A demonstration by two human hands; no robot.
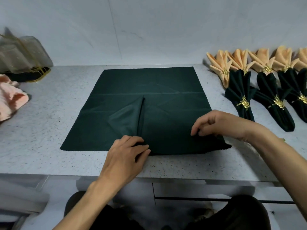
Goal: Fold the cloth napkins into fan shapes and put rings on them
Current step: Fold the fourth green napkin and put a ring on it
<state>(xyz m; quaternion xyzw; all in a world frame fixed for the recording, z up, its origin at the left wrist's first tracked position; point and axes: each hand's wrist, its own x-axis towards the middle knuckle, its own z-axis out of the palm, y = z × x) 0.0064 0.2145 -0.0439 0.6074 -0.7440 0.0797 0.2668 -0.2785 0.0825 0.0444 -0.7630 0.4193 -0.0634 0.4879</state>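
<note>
The first pleat of the dark green napkin [149, 103] is judged to be in hand: the cloth is spread flat on the speckled countertop [49, 113], and only its near edge has been gathered, along the stretch between the two hands.

At the left hand [126, 151], the near hem is pinched between thumb and curled fingers, with a fold of cloth bunched under the fingertips. Left of these fingers the hem lies flat and ungathered. Just beyond them a raised ridge of cloth runs away toward the napkin's middle.

Between the two hands the near edge is doubled over into a dark roll, which is touched at both ends by the fingers.

At the right hand [221, 123], the fingers are curled down and the cloth is nipped at the fingertips; the hand is arched above the napkin's near right corner. Whether the thumb is under the fold cannot be told.

Well to the right of this hand, finished fans are laid in rows: green ringed napkins [242, 97] nearer, peach ringed napkins [222, 67] beyond.

The next move is judged to call for an even pleat to be carried across the full width, the ridge flattened, and the fold then reversed, accordion fashion. No loose ring can be seen near either hand.
</note>
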